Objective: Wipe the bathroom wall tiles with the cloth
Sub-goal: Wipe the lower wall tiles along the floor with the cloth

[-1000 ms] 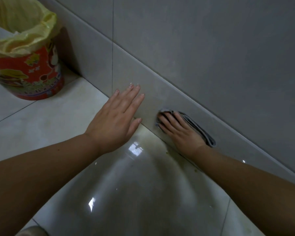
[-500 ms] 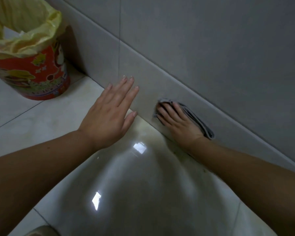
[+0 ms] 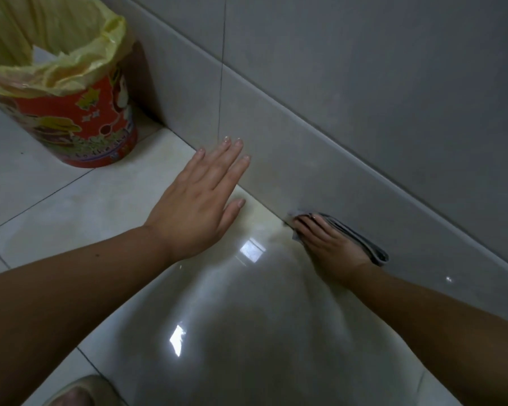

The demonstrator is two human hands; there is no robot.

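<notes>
Grey wall tiles (image 3: 364, 83) fill the upper right, with a paler bottom row (image 3: 291, 159) meeting the floor. My right hand (image 3: 329, 247) presses a folded grey cloth (image 3: 361, 244) flat against the bottom tile row, right at the floor joint. Most of the cloth is hidden under the hand; its folded edge shows along the upper side and past the fingertips. My left hand (image 3: 200, 200) is spread flat, fingers together, its fingertips against the bottom wall tile left of the cloth. It holds nothing.
A red printed waste bin (image 3: 82, 124) with a yellow bag liner (image 3: 50, 48) stands on the floor at the upper left, near the wall. Glossy white floor tiles (image 3: 217, 332) reflect lights. A foot (image 3: 77, 391) shows at the bottom edge.
My right hand with the cloth has slid down to the wall-floor joint and drawn further from the left hand. The view has shifted, bringing the bin closer.
</notes>
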